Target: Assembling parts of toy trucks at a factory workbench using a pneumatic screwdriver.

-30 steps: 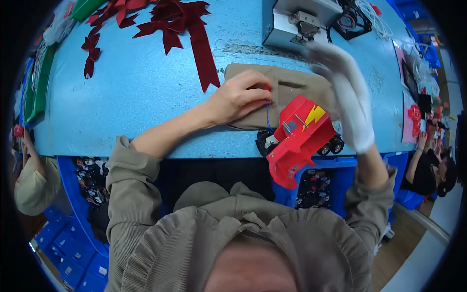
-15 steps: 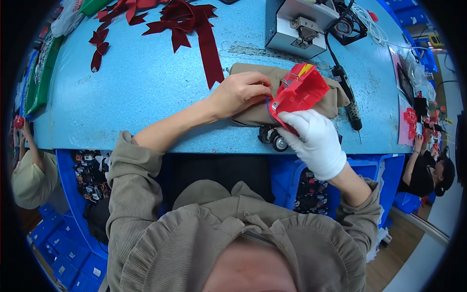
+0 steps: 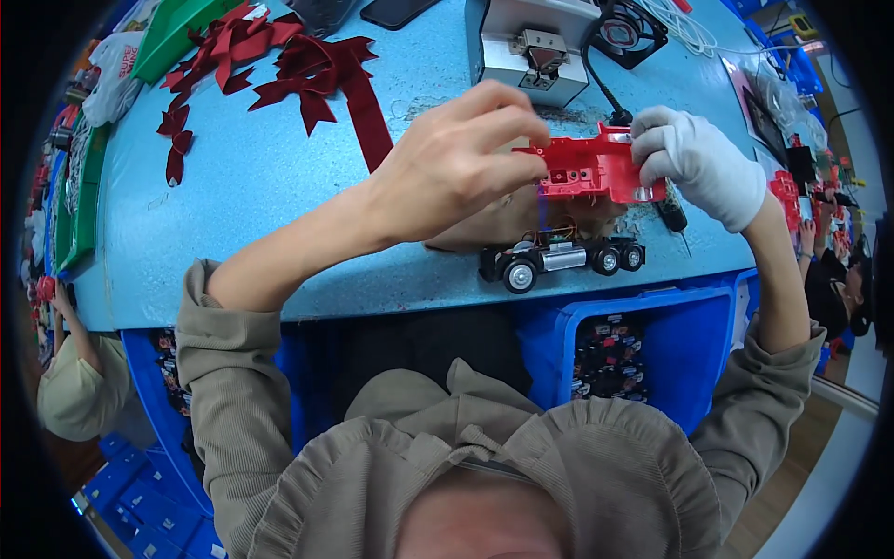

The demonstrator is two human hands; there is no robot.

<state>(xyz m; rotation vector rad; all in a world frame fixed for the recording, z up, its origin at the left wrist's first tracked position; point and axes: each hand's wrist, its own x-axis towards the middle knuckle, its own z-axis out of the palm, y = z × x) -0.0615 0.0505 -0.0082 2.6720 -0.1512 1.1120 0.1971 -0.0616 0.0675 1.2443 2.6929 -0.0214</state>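
A red plastic toy truck body shell [image 3: 605, 172] is held up with its hollow inside showing. My bare left hand [image 3: 456, 163] pinches its left end, with some fingertips hidden behind the shell. On the right end, my white-gloved right hand [image 3: 703, 163] has its fingers closed round the edge. Just below stands a black toy truck chassis [image 3: 563, 256] with silver wheels, near the table's front edge. A thin blue wire [image 3: 544, 212] runs between shell and chassis. Behind them lies a folded brown cloth [image 3: 498, 219], partly covered by my left hand.
Dark red ribbons [image 3: 317, 79] lie at the far left, beside a green tray [image 3: 168, 42]. A metal box device [image 3: 531, 56], a black fan [image 3: 629, 33] and a black-handled tool [image 3: 672, 214] are behind and right. Blue bins [image 3: 689, 321] sit below the table edge. Other people work at both sides.
The red shell has been turned so its inside shows, and the chassis now stands in full view below it. My right hand moved up and right to the shell's far end.
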